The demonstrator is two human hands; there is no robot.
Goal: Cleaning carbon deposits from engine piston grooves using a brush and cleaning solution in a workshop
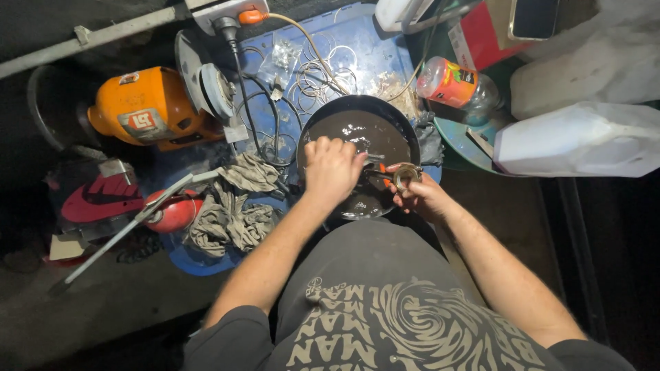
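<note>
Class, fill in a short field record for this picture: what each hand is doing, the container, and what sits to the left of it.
Left hand: closed grip on a small tool over the pan
Right hand: holds a small round metal ring part
Container: round black pan of dark liquid
Left of it: crumpled grey rags, orange bench grinder

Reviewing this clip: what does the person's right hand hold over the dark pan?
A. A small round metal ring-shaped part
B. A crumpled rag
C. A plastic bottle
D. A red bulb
A: the right hand pinches a small round metal part at the edge of the dark pan, while the left hand works a tool beside it.
</note>
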